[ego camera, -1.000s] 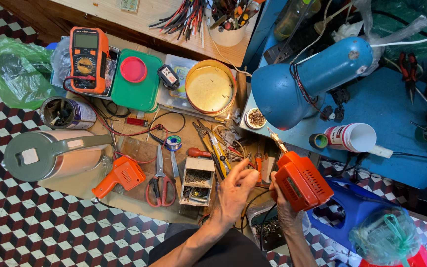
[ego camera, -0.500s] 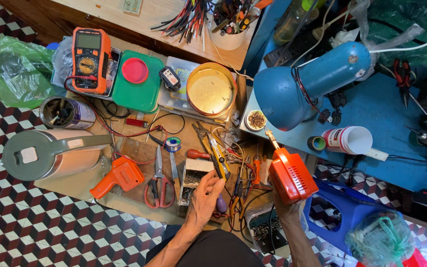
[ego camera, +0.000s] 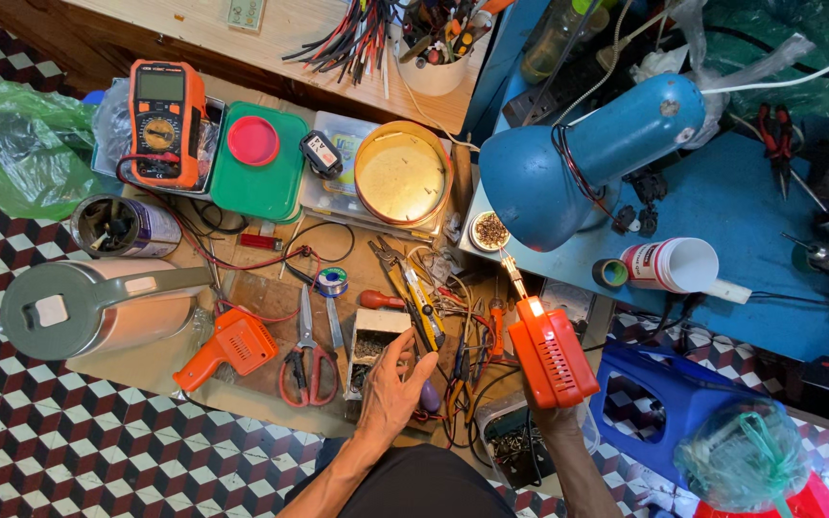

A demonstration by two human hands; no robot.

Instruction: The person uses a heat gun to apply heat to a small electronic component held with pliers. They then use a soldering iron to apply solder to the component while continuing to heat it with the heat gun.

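Note:
My right hand grips an orange soldering gun by its handle, its metal tip pointing away from me toward a small tin of brass wool. My left hand reaches down onto the cluttered board, fingers spread over a small open box of parts and a purple-handled tool. A yellow-handled pair of pliers and a tangle of wires lie just beyond the fingers.
On the board lie red-handled scissors, an orange hot-glue-style gun, a solder roll and a steel kettle. Further back stand a multimeter, a green lidded box and a round tin. A blue lamp hangs at right.
My left hand has drawn back from near the soldering gun, down and left onto the parts box. The soldering gun has shifted slightly left and lower.

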